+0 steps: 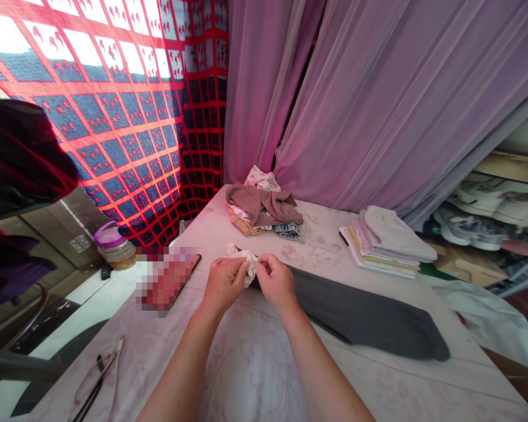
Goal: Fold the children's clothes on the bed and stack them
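Two hands together: my left hand (pixel 223 285) and right hand (pixel 277 283) pinch a crumpled cream cloth (pixel 245 264) mid-bed (pixel 255 375). A grey garment (pixel 356 313) lies against my right hand; a folded clothes stack (pixel 387 243) sits near the far edge.

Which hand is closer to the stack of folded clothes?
Right. The right hand is closer, to the left of the stack of folded clothes and not touching it. The left hand is farther away, past the right hand. Both hold a cream cloth.
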### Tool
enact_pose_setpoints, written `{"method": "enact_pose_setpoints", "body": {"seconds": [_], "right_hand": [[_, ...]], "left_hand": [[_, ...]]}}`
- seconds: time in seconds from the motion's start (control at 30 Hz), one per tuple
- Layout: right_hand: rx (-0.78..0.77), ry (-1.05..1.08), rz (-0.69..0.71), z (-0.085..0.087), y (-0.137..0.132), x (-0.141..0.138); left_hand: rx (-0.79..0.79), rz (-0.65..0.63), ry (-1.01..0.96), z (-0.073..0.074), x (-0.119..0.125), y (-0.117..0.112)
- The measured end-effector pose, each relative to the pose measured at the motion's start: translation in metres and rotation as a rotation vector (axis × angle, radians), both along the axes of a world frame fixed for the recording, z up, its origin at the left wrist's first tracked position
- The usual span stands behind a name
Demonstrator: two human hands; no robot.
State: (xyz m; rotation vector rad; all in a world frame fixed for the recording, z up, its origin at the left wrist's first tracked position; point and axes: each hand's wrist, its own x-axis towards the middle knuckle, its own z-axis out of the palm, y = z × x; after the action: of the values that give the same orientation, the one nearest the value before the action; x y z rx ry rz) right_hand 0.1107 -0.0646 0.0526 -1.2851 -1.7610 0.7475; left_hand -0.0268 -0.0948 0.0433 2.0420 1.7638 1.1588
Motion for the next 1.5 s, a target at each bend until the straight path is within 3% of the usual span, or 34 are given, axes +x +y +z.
{"method": "enact_pose_setpoints", "body": {"seconds": [0.2, 0.27, 0.43, 0.6, 0.67, 0.83, 1.03, 1.17, 1.3, 1.5], "right_hand": [[-0.2, 0.283, 0.012, -0.013, 0.011, 0.007], [-0.192, 0.303, -0.006, -0.013, 0.011, 0.009], [-0.048, 0.197, 0.045, -0.004, 0.003, 0.009], [-0.099, 0.177, 0.045, -0.005, 0.007, 0.01], [-0.159, 0.253, 0.055, -0.008, 0.009, 0.012], [-0.228, 0.32, 0.111, -0.013, 0.007, 0.016], [-0.233, 0.302, 0.122, -0.014, 0.003, 0.018], [-0.232, 0.279, 0.086, -0.018, 0.004, 0.02], [-0.205, 0.307, 0.023, -0.021, 0.006, 0.021], [-0.167, 0.329, -0.023, -0.025, 0.009, 0.024]], "left_hand": [[0.058, 0.063, -0.06, -0.007, -0.005, 0.004], [0.057, 0.057, -0.082, -0.007, -0.008, 0.005], [0.031, -0.095, -0.087, -0.003, -0.008, 0.004], [0.002, -0.263, -0.035, 0.002, -0.004, 0.002], [0.022, -0.232, -0.074, 0.002, -0.003, 0.001], [0.137, 0.011, -0.211, -0.003, -0.01, 0.001], [0.009, -0.126, -0.22, -0.009, -0.016, 0.004], [0.047, -0.112, -0.223, -0.01, -0.012, 0.005], [0.106, -0.178, -0.201, -0.007, -0.012, 0.005], [0.04, -0.243, -0.164, -0.006, -0.013, 0.004]]}}
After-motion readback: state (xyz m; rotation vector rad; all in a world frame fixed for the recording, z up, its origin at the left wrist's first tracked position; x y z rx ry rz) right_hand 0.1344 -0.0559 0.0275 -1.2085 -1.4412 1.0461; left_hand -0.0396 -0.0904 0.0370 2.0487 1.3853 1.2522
